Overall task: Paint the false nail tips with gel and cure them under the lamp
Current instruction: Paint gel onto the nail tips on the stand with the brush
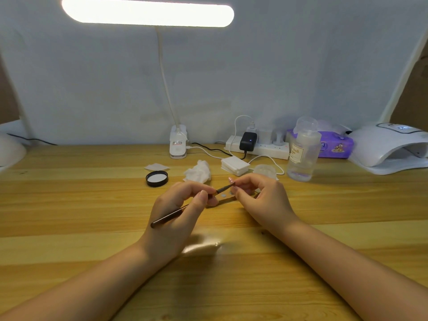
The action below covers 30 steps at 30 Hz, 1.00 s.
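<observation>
left hand pinches brush; right hand, fingers curled, holds nail tip.

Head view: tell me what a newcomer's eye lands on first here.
The glowing lamp bar at the top outshines everything. Below it, mid-table, the left hand holds a dark brush in a pinch grip, its tip at a pink nail tip that the right hand holds up. The white curing lamp sits at the far right, by a clear bottle.
</observation>
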Each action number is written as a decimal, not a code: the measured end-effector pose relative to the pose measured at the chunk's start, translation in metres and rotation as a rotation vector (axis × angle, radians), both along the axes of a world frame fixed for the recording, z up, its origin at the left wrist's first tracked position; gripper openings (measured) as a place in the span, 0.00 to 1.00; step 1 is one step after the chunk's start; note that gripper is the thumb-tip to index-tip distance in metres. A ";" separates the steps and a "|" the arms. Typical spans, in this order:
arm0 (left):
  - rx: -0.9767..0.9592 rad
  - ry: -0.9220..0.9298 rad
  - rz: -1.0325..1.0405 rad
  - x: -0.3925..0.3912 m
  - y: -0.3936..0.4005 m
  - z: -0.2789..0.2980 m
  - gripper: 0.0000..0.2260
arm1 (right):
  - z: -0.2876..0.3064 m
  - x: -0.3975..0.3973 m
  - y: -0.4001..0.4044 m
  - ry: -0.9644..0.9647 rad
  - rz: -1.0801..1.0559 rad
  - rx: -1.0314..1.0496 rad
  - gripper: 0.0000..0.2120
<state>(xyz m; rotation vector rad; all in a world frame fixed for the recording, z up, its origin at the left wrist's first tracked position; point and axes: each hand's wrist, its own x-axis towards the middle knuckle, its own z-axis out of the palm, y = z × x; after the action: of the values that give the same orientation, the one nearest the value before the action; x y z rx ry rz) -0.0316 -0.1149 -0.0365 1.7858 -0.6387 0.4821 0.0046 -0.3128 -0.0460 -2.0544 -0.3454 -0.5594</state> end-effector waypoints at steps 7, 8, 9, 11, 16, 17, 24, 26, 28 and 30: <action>0.056 -0.015 0.090 0.004 -0.002 -0.002 0.10 | -0.001 0.001 -0.001 -0.010 -0.002 -0.033 0.06; 0.061 -0.012 0.080 0.003 -0.002 -0.002 0.10 | -0.001 0.001 -0.001 -0.014 -0.002 -0.034 0.06; 0.068 -0.013 0.068 0.003 -0.001 -0.001 0.11 | -0.001 0.001 -0.001 -0.018 -0.003 -0.035 0.06; 0.081 -0.026 0.055 0.001 0.000 0.000 0.14 | -0.001 0.001 -0.001 -0.021 -0.010 -0.037 0.06; 0.073 -0.044 0.072 -0.001 0.001 0.001 0.12 | -0.001 0.001 -0.001 -0.035 -0.041 -0.042 0.05; 0.073 -0.050 0.085 0.000 0.000 0.000 0.13 | 0.000 0.001 -0.001 -0.038 -0.042 -0.043 0.05; 0.104 -0.041 0.056 0.001 -0.001 0.000 0.09 | 0.000 0.000 -0.001 -0.042 -0.049 -0.073 0.06; 0.096 -0.029 0.050 -0.001 0.000 0.001 0.12 | -0.001 0.001 -0.001 -0.037 -0.054 -0.074 0.05; 0.085 -0.023 0.065 -0.002 0.000 0.001 0.14 | -0.001 0.001 -0.001 -0.036 -0.057 -0.074 0.05; 0.085 -0.032 0.083 -0.001 -0.001 0.001 0.12 | -0.001 0.001 -0.001 -0.039 -0.056 -0.075 0.05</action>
<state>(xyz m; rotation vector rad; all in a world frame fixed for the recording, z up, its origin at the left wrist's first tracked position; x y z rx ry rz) -0.0326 -0.1158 -0.0358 1.8942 -0.6177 0.5478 0.0055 -0.3141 -0.0465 -2.1329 -0.3376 -0.6294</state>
